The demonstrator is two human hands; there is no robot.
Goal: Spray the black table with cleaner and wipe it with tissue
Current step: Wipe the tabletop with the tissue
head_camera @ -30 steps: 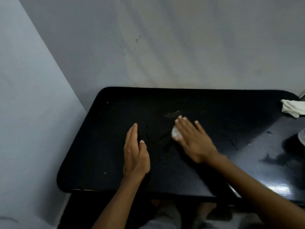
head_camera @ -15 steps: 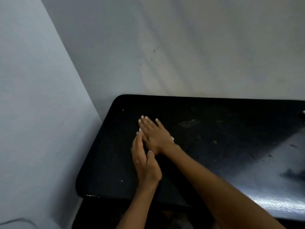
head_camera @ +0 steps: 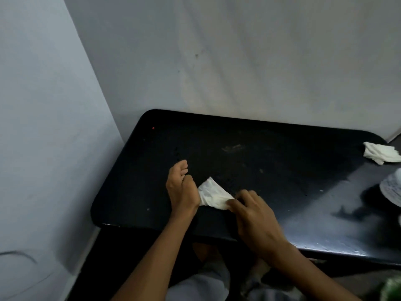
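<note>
While the wiping step is in hand, we hold the tissue [head_camera: 213,195] between both hands near the front left part of the black table [head_camera: 282,161], and we judge that it is being refolded or turned to a fresh face, not drawn across the surface. The left hand [head_camera: 182,190] stands on its outer edge with the fingers curled, touching the tissue at its left end; whether it actually grips the tissue we cannot tell, since the palm faces away. The right hand [head_camera: 253,216] pinches the lower right corner of the tissue between thumb and fingertips, the remaining fingers bent loosely. A dull smear [head_camera: 232,147] and scattered specks show on the dark surface behind the tissue, so we judge the wipe as unfinished. The next move calls for one hand to flatten the tissue under the palm and to press it across the smeared zone. No spray bottle is in view; a green object [head_camera: 392,290] at the lower right corner is too blurred to identify. Open room lies to the rear and centre of the table. The left edge and the rounded front corner are near the left hand, so strokes in that direction must stop short. At the right, a second crumpled tissue [head_camera: 380,153] and a pale, partly cropped object [head_camera: 392,190] limit the sweep.
</note>
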